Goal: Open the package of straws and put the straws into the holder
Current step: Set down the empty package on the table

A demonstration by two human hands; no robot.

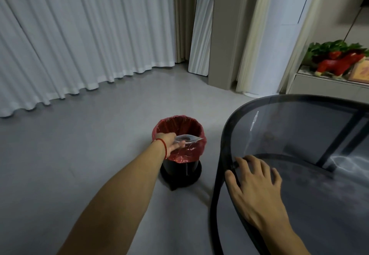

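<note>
Centre frame: left hand (pixel 169 142) pinches what looks like clear empty packaging (pixel 187 138) over the red-lined bin (pixel 178 145); right hand (pixel 257 183) lies flat, fingers spread, on the glass table (pixel 319 205) at lower right.

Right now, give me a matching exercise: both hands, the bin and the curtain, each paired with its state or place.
1. left hand
2. right hand
3. bin
4. curtain

A. lined with a red bag
B. flat on the glass table
C. holds a clear wrapper over the bin
D. hangs to the floor

Pairs: 1-C, 2-B, 3-A, 4-D
</note>
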